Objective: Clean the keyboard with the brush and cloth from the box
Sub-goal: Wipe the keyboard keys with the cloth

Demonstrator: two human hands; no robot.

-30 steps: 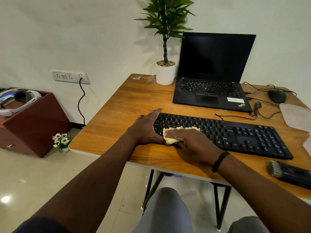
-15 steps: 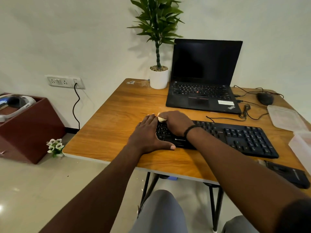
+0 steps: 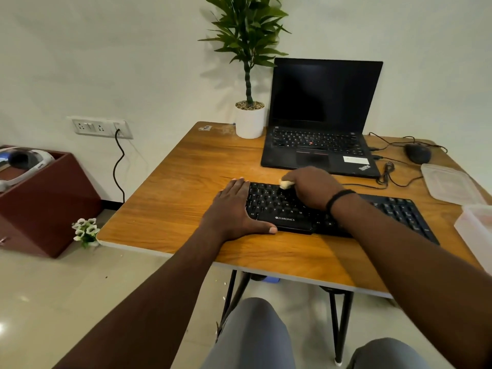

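Observation:
A black keyboard [image 3: 282, 209] lies across the wooden desk [image 3: 181, 187] in front of me. My left hand [image 3: 235, 209] rests flat against its left end, fingers straight and thumb along the front edge. My right hand [image 3: 311, 186] sits over the back rows of keys and grips a bunched yellow cloth [image 3: 286, 184], of which only a small tip shows at the fingers. My right arm hides the keyboard's middle. A clear plastic box [image 3: 476, 225] stands at the desk's right edge, with its lid [image 3: 450, 183] lying behind it. The brush is out of view.
An open black laptop [image 3: 319, 145] stands behind the keyboard, with a potted plant [image 3: 249, 118] to its left. A mouse [image 3: 416, 153] and loose cables [image 3: 386, 174] lie at the back right. On the floor at the left stands a maroon box [image 3: 45, 203] holding a headset.
My right hand has carried the cloth from the front left keys to the back rows, then a little to the right. My left hand stays at the keyboard's left end. The camera has shifted.

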